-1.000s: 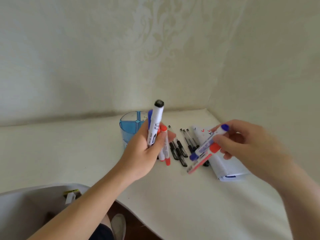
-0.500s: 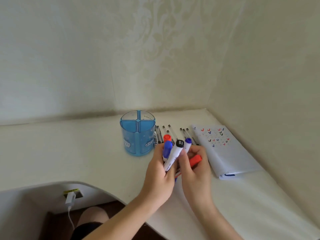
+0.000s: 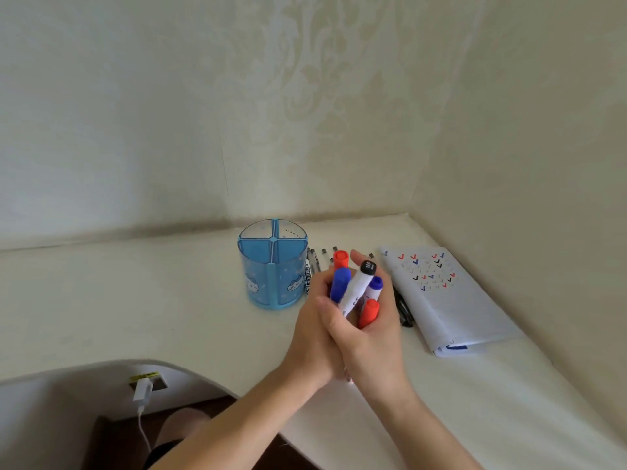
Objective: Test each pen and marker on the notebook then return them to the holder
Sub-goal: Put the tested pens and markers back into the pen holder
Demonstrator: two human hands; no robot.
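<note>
**Two hands close on one bundle of markers**

Head view. A second ago the hands were apart, each with its own markers. Half a second ago they were meeting, and now they are pressed together just in front of the holder [image 3: 261,269]. The left hand [image 3: 307,329] has its fingers curled round the near side of the markers [image 3: 356,293]. The right hand [image 3: 375,344] wraps the far side, with one fingertip showing above the caps. Five caps stick up out of the clasp: two red, two blue and one black. None of the markers is in the holder yet, and the two compartments that can be seen into look empty.

The holder stands upright on the table [image 3: 135,300], to the left of the hands. Several pens [image 3: 315,258] lie flat just beside it, and more show dark behind the right hand. The notebook [image 3: 468,313] lies closed to the right, and its cover carries red, blue and black ticks, so testing looks largely done. A charger [image 3: 141,390] is plugged in below the table edge.

What could go wrong, as I judge it:
- The smooth barrels stand at uneven heights, so one may slide out when either hand lets go to carry the bundle.
- Five markers pushed into one narrow quarter could jam on the divider.
- A push on the rim could tip the light holder or scatter the pens beside it.
</note>
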